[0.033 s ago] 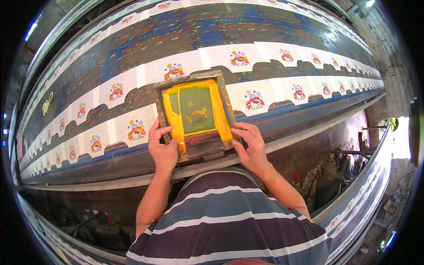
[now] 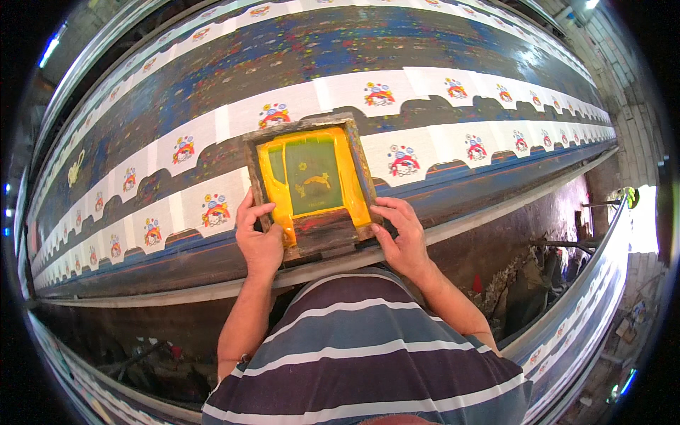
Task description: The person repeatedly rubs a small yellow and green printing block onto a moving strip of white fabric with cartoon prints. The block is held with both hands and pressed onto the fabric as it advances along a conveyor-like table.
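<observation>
Both my hands grip a small screen-printing frame (image 2: 316, 159) by its near corners. Its wooden border is dark and stained, and thick yellow ink (image 2: 348, 185) lies along the sides of the greenish mesh. Small motifs show in the middle of the mesh. My left hand (image 2: 259, 241) is closed on the left side, thumb on the near corner. On the right side, my right hand (image 2: 402, 237) pinches the border between thumb and fingers. The frame lies over the near row of white fabric pieces; what is beneath it is hidden. A printed piece (image 2: 418, 150) shows just to its right.
A long, ink-spattered dark table (image 2: 234, 60) runs across the view, carrying rows of white pieces with colourful cartoon prints. A pale rail (image 2: 489, 211) follows its near edge, close to my body. Another table with prints (image 2: 567, 336) stands at lower right.
The table and its prints sit very slightly further left in the view. Both hands keep the same hold on the frame.
</observation>
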`<state>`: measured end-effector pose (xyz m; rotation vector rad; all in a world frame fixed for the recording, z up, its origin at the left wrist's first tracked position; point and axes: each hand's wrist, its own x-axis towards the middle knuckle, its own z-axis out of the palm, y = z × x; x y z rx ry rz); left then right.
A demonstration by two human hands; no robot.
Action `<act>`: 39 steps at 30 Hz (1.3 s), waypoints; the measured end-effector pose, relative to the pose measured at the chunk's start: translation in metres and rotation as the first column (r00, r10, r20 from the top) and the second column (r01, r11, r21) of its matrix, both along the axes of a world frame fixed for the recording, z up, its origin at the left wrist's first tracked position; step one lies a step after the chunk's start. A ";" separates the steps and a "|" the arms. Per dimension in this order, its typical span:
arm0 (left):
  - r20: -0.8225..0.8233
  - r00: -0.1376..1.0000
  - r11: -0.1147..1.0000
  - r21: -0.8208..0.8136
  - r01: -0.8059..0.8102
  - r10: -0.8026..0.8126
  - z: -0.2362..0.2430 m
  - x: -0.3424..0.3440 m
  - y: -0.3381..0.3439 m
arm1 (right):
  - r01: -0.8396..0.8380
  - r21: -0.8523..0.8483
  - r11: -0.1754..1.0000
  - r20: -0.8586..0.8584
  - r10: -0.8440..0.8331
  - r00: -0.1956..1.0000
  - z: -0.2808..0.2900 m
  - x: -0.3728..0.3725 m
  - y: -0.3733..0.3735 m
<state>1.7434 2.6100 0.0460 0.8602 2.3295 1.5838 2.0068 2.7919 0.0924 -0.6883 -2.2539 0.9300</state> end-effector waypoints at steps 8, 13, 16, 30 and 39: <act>0.007 1.000 0.997 0.076 0.003 -0.004 -0.011 0.080 0.091 | 0.033 -0.065 0.997 -0.063 -0.038 0.997 -0.017 0.088 0.064; 0.031 1.000 0.998 0.060 0.005 -0.006 -0.020 0.123 0.138 | 0.014 -0.112 0.994 -0.106 -0.026 0.994 -0.022 0.138 0.117; 0.080 0.997 0.999 0.042 -0.001 -0.002 -0.022 0.135 0.149 | -0.022 -0.112 0.993 -0.100 0.011 0.995 -0.023 0.159 0.135; 0.170 0.985 0.999 0.040 -0.029 0.022 -0.022 0.145 0.158 | -0.267 0.150 0.952 -0.018 0.273 0.962 -0.001 0.140 0.141; 0.116 0.993 0.999 0.047 0.011 -0.017 -0.022 0.145 0.156 | -0.466 0.243 0.851 0.303 0.390 0.870 0.019 0.084 0.148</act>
